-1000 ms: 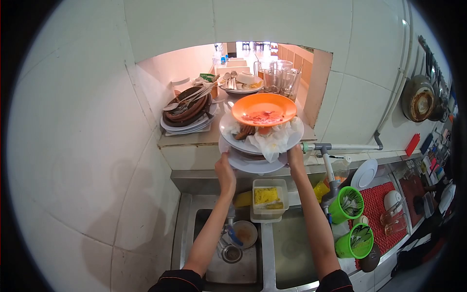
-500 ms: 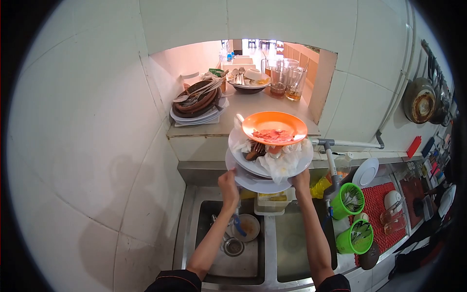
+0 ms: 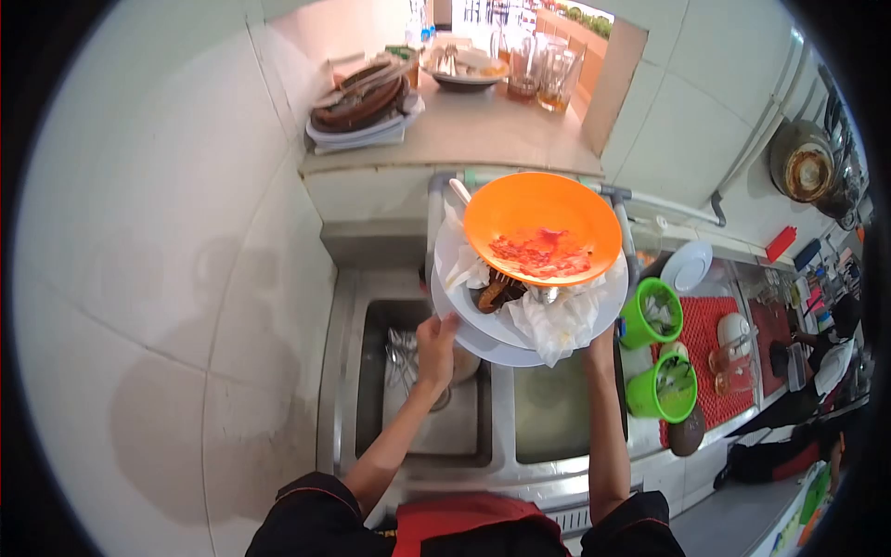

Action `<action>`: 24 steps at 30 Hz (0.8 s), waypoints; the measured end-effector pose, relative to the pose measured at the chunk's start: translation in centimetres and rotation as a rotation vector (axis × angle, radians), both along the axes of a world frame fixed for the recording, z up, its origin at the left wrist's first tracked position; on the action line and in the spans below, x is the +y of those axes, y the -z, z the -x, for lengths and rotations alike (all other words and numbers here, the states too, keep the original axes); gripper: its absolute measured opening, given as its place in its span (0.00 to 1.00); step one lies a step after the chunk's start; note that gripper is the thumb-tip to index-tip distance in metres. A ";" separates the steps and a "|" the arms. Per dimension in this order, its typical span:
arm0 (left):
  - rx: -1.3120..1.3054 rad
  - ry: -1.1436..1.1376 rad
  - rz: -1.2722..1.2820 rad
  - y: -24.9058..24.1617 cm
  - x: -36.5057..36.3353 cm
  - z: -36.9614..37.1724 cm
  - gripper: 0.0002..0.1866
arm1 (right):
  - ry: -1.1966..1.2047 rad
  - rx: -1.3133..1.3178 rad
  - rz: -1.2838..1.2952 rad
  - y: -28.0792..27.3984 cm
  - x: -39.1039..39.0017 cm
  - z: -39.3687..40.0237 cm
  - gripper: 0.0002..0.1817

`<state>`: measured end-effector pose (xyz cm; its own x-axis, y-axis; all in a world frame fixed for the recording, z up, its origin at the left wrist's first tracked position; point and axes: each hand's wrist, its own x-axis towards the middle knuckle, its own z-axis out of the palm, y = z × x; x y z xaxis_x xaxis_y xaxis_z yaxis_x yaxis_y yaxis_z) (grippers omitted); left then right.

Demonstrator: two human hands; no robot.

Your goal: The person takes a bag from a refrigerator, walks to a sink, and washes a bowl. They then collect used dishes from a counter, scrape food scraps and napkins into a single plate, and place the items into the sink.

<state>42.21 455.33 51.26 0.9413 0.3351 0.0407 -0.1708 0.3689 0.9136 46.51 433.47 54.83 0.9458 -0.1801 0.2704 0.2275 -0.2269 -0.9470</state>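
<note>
A stack of white plates [image 3: 453, 286] is held between both my hands above the double sink. My left hand [image 3: 434, 351] grips the stack's left rim, and my right hand [image 3: 601, 345], partly hidden by the plates, grips the right rim. On top sits an orange plate [image 3: 546, 209] smeared with red sauce, tilted toward me. Crumpled white tissue [image 3: 557, 325] and a dark brown piece [image 3: 498, 292] stick out beneath it. Below, the left basin [image 3: 436, 444] holds cutlery [image 3: 401, 360] and a partly hidden dish. Cloudy water fills the right basin [image 3: 555, 413].
Used brown dishes [image 3: 357, 110] on plates, a bowl with cutlery [image 3: 467, 82] and glass mugs [image 3: 557, 79] stand on the pass-through ledge [image 3: 464, 139]. Green cutlery baskets [image 3: 663, 388] and a red mat [image 3: 719, 353] are at right. A person [image 3: 831, 357] is farther right.
Both hands have brought the plate stack closer to me, away from the ledge. The view has tilted down, and the orange plate now leans more toward me.
</note>
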 end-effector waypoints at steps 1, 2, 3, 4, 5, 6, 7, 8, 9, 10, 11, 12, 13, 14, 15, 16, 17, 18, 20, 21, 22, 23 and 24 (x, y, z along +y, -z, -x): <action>0.035 0.020 -0.009 0.6 -0.2 1.4 0.19 | 0.001 0.033 -0.048 1.0 -0.4 1.3 0.24; 0.067 0.041 -0.017 1.3 -0.4 2.8 0.18 | 0.005 0.063 -0.097 1.9 -0.8 2.5 0.25; 0.095 0.063 -0.027 2.1 -0.4 4.1 0.18 | -0.001 0.075 -0.110 2.8 -1.2 3.8 0.26; 0.148 0.167 -0.134 3.3 0.1 5.3 0.17 | -0.006 0.087 -0.122 3.8 -1.7 5.3 0.26; 0.171 0.212 -0.143 4.6 0.3 6.5 0.17 | -0.009 0.101 -0.132 5.0 -2.2 6.8 0.27; 0.186 0.257 -0.152 5.8 0.3 7.7 0.17 | -0.016 0.139 -0.133 6.8 -3.1 7.9 0.28; 0.201 0.301 -0.160 6.6 0.2 8.8 0.17 | -0.012 0.158 -0.160 9.0 -3.9 9.0 0.29; 0.195 0.337 -0.150 6.9 0.1 10.1 0.17 | -0.007 0.183 -0.190 11.5 -4.5 10.3 0.29; 0.217 0.341 -0.130 7.4 -0.3 11.5 0.17 | -0.001 0.216 -0.222 13.6 -5.2 12.0 0.29; 0.243 0.342 -0.112 8.1 -0.5 12.8 0.17 | -0.055 0.353 -0.278 14.6 -5.6 13.7 0.31; 0.264 0.341 -0.098 8.9 -0.6 13.9 0.16 | -0.070 0.365 -0.317 15.6 -5.7 15.2 0.31; 0.266 0.339 -0.178 9.7 -0.8 14.8 0.15 | -0.085 0.374 -0.355 16.5 -5.9 16.5 0.32; 0.327 0.387 -0.217 11.1 -0.9 15.8 0.15 | -0.101 0.385 -0.392 17.3 -6.2 17.8 0.32; 0.388 0.438 -0.257 12.5 -0.7 16.8 0.15 | -0.074 0.373 -0.485 19.1 -6.6 18.9 0.26; 0.445 0.491 -0.298 13.7 -0.5 17.7 0.15 | -0.063 0.381 -0.526 20.7 -7.1 19.9 0.26; 0.402 0.523 -0.431 12.7 -0.4 18.3 0.15 | -0.063 0.397 -0.520 21.4 -7.2 20.7 0.25; 0.422 0.537 -0.443 13.5 -0.4 19.0 0.15 | -0.064 0.414 -0.513 22.1 -7.3 21.5 0.25; 0.441 0.548 -0.455 14.9 -0.5 19.6 0.15 | -0.066 0.426 -0.501 22.8 -7.4 22.3 0.25; 0.447 0.578 -0.502 15.0 -0.7 20.1 0.16 | -0.079 0.444 -0.458 23.6 -7.3 23.3 0.24; 0.410 0.565 -0.514 15.8 -0.7 20.4 0.16 | -0.086 0.450 -0.434 24.0 -7.3 23.7 0.24; 0.371 0.551 -0.528 16.6 -0.9 20.4 0.17 | -0.097 0.454 -0.401 24.3 -7.2 23.9 0.24; 0.335 0.538 -0.541 17.3 -1.1 20.7 0.17 | -0.105 0.456 -0.367 24.5 -7.2 24.1 0.24; 0.336 0.535 -0.545 17.9 -1.2 20.9 0.17 | -0.114 0.456 -0.333 24.7 -7.3 24.2 0.23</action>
